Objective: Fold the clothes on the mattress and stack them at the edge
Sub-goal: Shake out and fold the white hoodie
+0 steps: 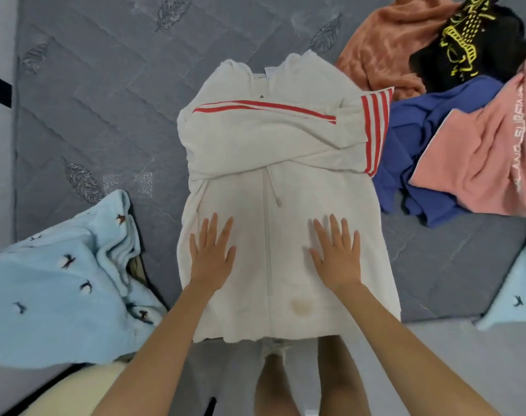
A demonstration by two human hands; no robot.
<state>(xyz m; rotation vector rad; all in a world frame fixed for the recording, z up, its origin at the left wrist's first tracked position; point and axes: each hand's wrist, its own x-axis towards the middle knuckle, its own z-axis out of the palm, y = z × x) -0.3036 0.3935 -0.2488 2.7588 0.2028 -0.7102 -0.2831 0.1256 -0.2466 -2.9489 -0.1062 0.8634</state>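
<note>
The grey quilted mattress (90,100) carries everything. The white hoodie (270,151) lies face up in the middle of it, hood toward the far edge and hem at the near edge, with both red-striped sleeves folded across the chest. A light blue blanket (60,280) with small bird prints is bunched at the near left corner, just beside the hoodie. Unfolded clothes are heaped along the right edge: a pink top (480,163) lies over a blue garment (420,151) that touches the hoodie's right sleeve, and beyond them an orange fleece (384,46) lies under a black top (471,49) with yellow print. The left hand (212,253) and right hand (338,253) rest flat on the hoodie's lower front, fingers straight and spread, one on each side of the zip (267,235). A drawstring (273,187) lies just beyond the hands, and a brownish stain (300,306) sits near the hem.
</note>
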